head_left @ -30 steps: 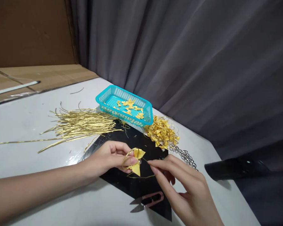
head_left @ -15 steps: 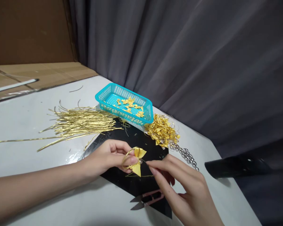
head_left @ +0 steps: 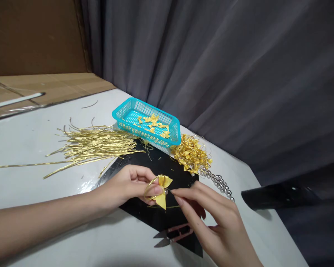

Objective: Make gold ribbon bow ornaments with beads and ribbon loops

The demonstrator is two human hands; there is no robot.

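My left hand (head_left: 137, 185) pinches a yellow ribbon bow (head_left: 161, 198) with a loop of gold cord (head_left: 148, 190) around its finger side. A small silver bell or bead (head_left: 166, 191) sits at the bow's middle. Just to the right, my right hand (head_left: 211, 211) is closed, thumb and forefinger pinching a thin strand of cord that runs to the bow's middle. Beneath both hands lies a black mat (head_left: 144, 218). Pink thread snips (head_left: 178, 233) rest on it below the bow, blades pointing left. A piece of gold cord lies behind the bow on the mat.
A turquoise basket (head_left: 117, 115) holds several yellow bows. Left of it spreads a pile of gold cords (head_left: 97, 144). To its right are a heap of corded yellow bows (head_left: 193, 154) and a string of silver beads (head_left: 219, 184). A black cylindrical object (head_left: 275, 197) lies at the right.
My right hand has shifted very slightly left toward the bow. The bow has tilted a little in my left hand; both grips stay the same.
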